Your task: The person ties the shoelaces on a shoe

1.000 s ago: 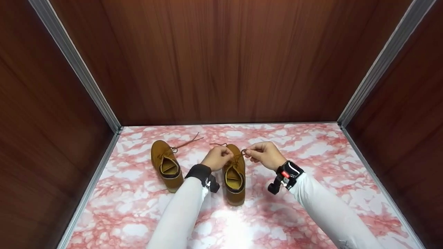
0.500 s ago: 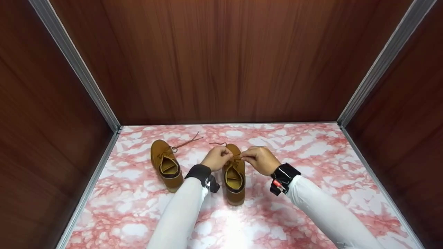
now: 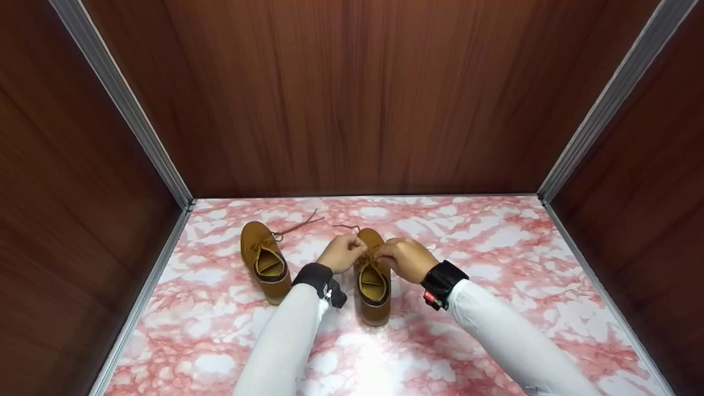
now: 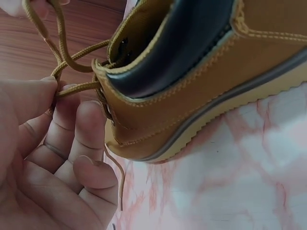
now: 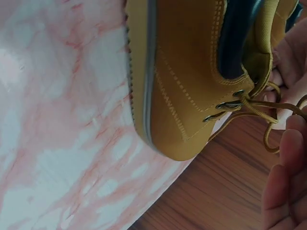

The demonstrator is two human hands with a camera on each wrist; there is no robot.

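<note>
No lettering, brand, number or sign legible in any view. Small red patch [image 3: 432,300] on black right-wrist band [image 3: 444,279]: any marks on it too small and blurred to read. Tan shoe [image 5: 177,72], seen close in both wrist views: no readable print.

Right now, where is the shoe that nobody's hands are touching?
In the head view, the untouched shoe stands on the red-and-white surface, to the left of the left hand and the other shoe.

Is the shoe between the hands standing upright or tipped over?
Upright. The shoe has its opening facing up and its sole down on the pink-and-white surface.
</note>
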